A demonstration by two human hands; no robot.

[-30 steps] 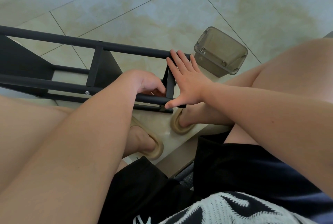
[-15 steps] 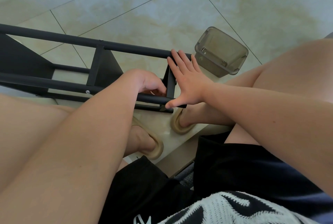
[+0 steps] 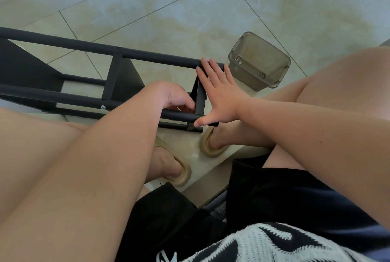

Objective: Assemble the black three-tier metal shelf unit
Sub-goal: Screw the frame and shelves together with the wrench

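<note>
the black shelf frame [image 3: 63, 97] lies on its side on the floor [image 3: 168, 8] in front of me. my right hand [image 3: 219, 95] spreads flat against the frame's end, grip open, fingers on the far tube, thumb on the near one. my left hand [image 3: 171, 95] curls inside the frame at the end crossbar; whether that grip holds anything i cannot tell.

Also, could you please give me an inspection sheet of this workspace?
Surface: pale tiled floor with yellowish stains.
Job's things: black tubular metal shelf frame, lying on its side.
Clutter: translucent grey plastic box beside the frame's end; beige slippers on the feet.
Hands: right hand flat against the frame's end; left hand curled inside the frame, grip hidden.
Cables: nothing seen.
Surroundings: nothing seen beyond the floor.
</note>
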